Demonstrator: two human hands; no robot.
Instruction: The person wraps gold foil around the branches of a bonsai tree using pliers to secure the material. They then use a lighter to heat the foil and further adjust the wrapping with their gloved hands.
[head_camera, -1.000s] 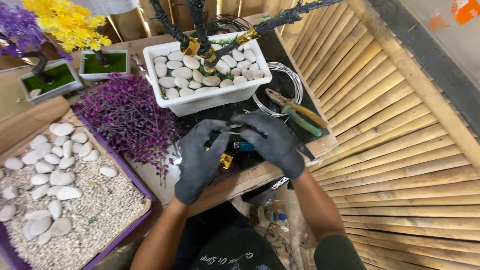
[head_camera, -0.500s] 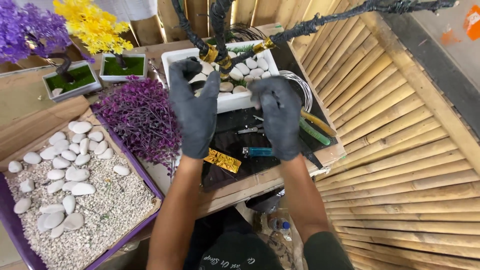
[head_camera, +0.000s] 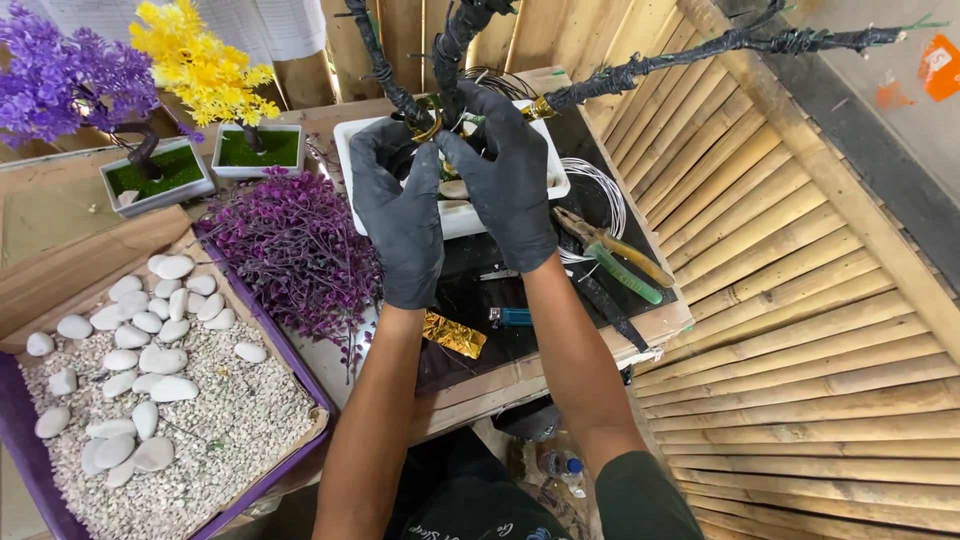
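Step in hand, as I read it: dressing the base of a wire-wrapped artificial tree trunk (head_camera: 400, 85) where it stands in the white rectangular planter (head_camera: 455, 215).

Largest first. Bamboo-slat wall (head_camera: 800, 300) fills the 3 o'clock side. Shallow tray of gravel and white pebbles (head_camera: 215, 415) sits at 8 o'clock. Dark worktop (head_camera: 470, 300) is at centre, with the planter toward 12 o'clock on it.

The tree has three dark limbs fanning from one point at the planter: one runs up toward 11 o'clock, one straight to 12 o'clock, and the longest branch (head_camera: 700, 50) points out to 2 o'clock. The long axis of the whole piece is roughly upright, tips away from the camera. A gold band (head_camera: 430, 125) rings the fork.

Loose purple foliage bunch (head_camera: 295, 250) lies at 9 o'clock of the hands. Finished purple (head_camera: 60, 70) and yellow (head_camera: 200, 60) mini trees stand at 10–11 o'clock. A wire coil (head_camera: 600, 190) and green-handled pliers (head_camera: 625, 265) lie at 3 o'clock, gold foil scrap (head_camera: 452, 335) at 6 o'clock.

Both hands are in black gloves. Left hand (head_camera: 400, 210) is curled at the trunk base by the gold band. Right hand (head_camera: 505, 175) is cupped against the fork from the other side. Fingertips are bunched there, seemingly pinching, but what exactly they grip is hidden.

Next move likely calls for fine two-finger work at the fork while keeping the trunk steady.
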